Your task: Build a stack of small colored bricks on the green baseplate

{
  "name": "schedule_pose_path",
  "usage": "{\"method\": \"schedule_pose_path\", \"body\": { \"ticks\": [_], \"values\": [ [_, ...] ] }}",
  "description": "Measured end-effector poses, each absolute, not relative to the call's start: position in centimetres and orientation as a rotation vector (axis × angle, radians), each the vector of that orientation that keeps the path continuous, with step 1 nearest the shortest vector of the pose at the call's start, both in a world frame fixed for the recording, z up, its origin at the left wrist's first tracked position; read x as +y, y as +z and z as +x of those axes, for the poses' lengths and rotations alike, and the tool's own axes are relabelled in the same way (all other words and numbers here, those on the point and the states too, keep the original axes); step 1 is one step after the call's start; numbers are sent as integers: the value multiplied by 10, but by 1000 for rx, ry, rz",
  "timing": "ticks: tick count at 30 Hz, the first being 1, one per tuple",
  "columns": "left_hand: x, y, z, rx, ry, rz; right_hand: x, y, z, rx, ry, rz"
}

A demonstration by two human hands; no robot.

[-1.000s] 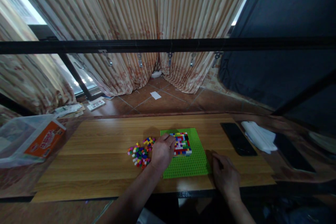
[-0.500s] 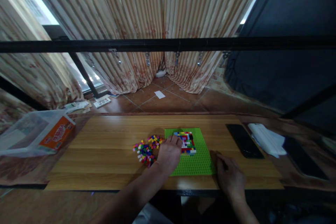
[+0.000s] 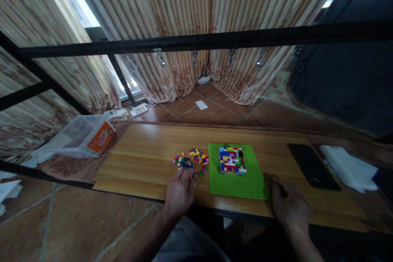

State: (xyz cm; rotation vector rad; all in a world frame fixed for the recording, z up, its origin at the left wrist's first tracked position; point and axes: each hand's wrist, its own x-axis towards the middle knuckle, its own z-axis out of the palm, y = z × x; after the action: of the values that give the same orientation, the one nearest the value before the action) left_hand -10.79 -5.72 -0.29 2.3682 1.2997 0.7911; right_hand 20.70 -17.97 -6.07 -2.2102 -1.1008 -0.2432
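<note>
My left hand (image 3: 180,191) is at the near edge of a loose pile of small coloured toy bricks (image 3: 196,154). Its fingertips are pinched together and point down into the bricks; what they hold, if anything, is hidden. Right of the pile lies a green studded baseplate (image 3: 238,189). A flat, multicoloured block of joined bricks (image 3: 232,159) sits on its upper middle. My right hand (image 3: 290,204) rests on the table by the baseplate's near right corner, fingers curled in loosely, with nothing seen in them.
The wooden table (image 3: 147,151) carries a dark phone-like slab (image 3: 313,167) at right, with a white cloth-like bundle (image 3: 346,168) beyond it. A clear plastic box with an orange label (image 3: 102,137) stands to the left. A black metal bar (image 3: 184,43) crosses beyond the table.
My left hand has moved left from the block on the baseplate to the brick pile. My right hand stays beside the baseplate. The head view has turned left.
</note>
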Motion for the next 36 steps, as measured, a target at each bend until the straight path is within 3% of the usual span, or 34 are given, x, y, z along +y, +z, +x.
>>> {"method": "schedule_pose_path", "body": {
  "ticks": [5, 21, 30, 36],
  "values": [
    [-52, -19, -136, 1404, 808, 2317, -179, -58, 205, -1065, -235, -2203],
    [-30, -12, -115, 1457, 815, 2256, -178, -55, 203, -1068, -227, -2221],
    [-20, 22, -70, 1113, 892, 2143, -177, -57, 203, -1085, -230, -2185],
    [-3, 22, -30, 1070, 787, 2288, -177, -60, 204, -1100, -238, -2164]
  ]
}}
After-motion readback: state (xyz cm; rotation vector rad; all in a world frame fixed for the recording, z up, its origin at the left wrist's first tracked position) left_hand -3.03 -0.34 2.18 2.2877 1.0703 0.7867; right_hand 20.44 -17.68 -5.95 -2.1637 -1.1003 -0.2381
